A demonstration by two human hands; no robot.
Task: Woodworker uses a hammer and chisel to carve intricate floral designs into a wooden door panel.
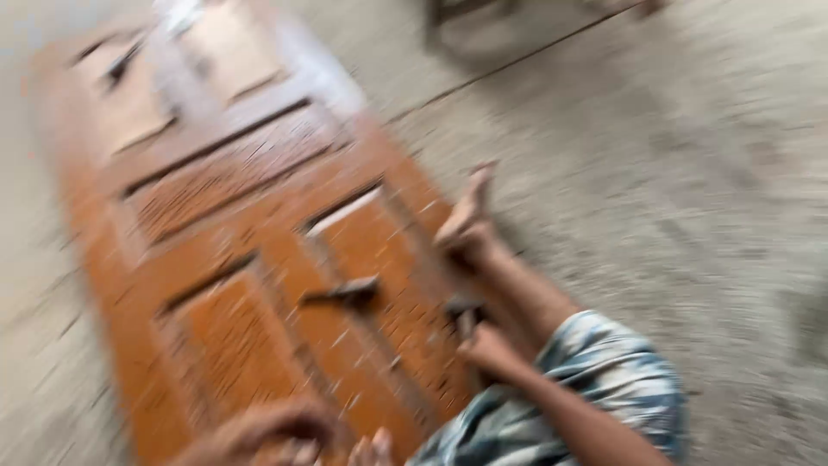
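— Two hands logged, both at the near end of the frame. Whole view smeared by motion; detail poor.

— Start with the right hand.

— Right hand [488, 347] sits at the right edge of the door [224, 336], forearm running off to the lower right. A small dark piece [461, 309] shows just above the knuckles, touching or nearly so. Grip: fingers look curled, but I cannot tell whether they are clamped on that piece or only beside it.

— Left hand?

— Left hand [259, 431] at the bottom edge, low over the near end of the door, fingers bent downward. Grip: cannot tell whether apart or together; blur hides the fingertips.

— Where does the door lie?

— Flat on the grey concrete floor [690, 173], long axis running away toward the upper left. Orange-brown wood, recessed panels with dark grooves between them; the far end looks paler.

— Anything lying on it?

— One dark tool [343, 292], long and thin, lying loose across a panel near the middle, well apart from the left hand, nearer to the right hand but not touching it. Kind of tool not readable.

— Other body parts?

— A bare foot [467, 223] rests at the door's right edge, beyond the right hand, toes pointing up-frame. Blue-and-white patterned cloth [595, 380] covers the leg at the lower right.
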